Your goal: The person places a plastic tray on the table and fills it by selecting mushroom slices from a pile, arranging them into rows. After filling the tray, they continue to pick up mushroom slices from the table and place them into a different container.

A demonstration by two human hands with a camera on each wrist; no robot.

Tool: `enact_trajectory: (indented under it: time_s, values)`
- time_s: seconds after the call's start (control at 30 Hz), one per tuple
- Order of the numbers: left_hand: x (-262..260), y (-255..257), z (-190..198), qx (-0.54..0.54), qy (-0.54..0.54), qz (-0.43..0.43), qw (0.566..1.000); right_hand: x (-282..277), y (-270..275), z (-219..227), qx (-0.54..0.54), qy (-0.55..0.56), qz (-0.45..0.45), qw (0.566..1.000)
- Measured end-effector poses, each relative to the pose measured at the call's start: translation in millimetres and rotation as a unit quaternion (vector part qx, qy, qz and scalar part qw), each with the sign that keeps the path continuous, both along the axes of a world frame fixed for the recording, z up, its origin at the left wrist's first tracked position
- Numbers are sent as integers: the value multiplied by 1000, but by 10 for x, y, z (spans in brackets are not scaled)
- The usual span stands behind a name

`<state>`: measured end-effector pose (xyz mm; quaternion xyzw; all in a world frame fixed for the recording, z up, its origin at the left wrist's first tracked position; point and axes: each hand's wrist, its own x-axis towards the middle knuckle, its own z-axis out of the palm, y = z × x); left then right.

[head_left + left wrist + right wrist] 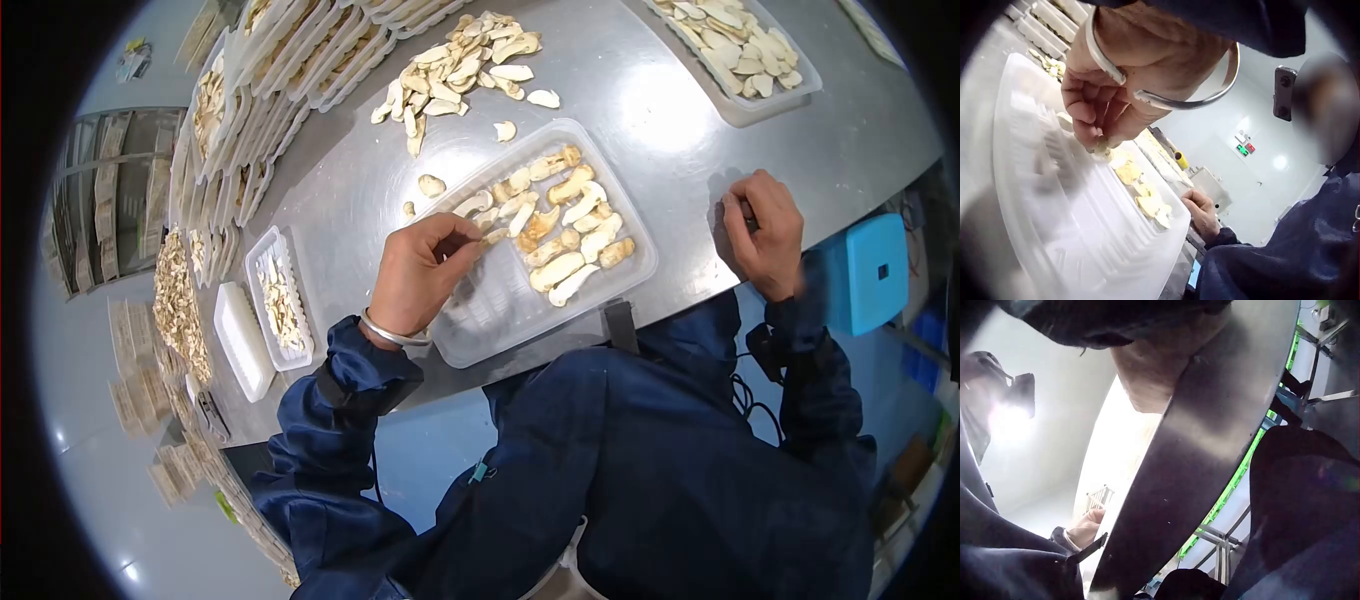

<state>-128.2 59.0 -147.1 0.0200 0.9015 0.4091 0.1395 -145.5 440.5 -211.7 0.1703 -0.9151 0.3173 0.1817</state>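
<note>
A clear plastic tray lies on the steel table, with rows of sliced mushrooms across its far and right part. Over its left side my left hand pinches a small mushroom slice between thumb and fingertips, close to the slices in the tray. The left wrist view shows the same mushroom piece at the fingertips, above the ribbed tray floor. My right hand rests on the table right of the tray, fingers loosely curled and holding nothing. In the right wrist view its fingers are hidden.
A heap of mushroom slices lies beyond the tray. Stacked filled trays stand at the far left. A filled tray sits at the far right, and a small white tray at left. A blue stool stands beyond the right edge.
</note>
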Motion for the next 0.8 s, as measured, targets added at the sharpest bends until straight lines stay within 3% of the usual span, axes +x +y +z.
enact_trajectory:
  time_s: [0.13,0.37,0.6,0.8]
  values:
    - [3,38,22,-66,110,-46,991,-1,-4,6,0,-2,1,1000]
    - [56,20,144,-114,152,-22,982,1,-2,8,7,1,3,1000]
    - [151,57,190,-147,201,-130,960,-3,-5,7,7,5,2,1000]
    - [160,16,29,-165,230,-143,948,-3,0,8,11,3,5,1000]
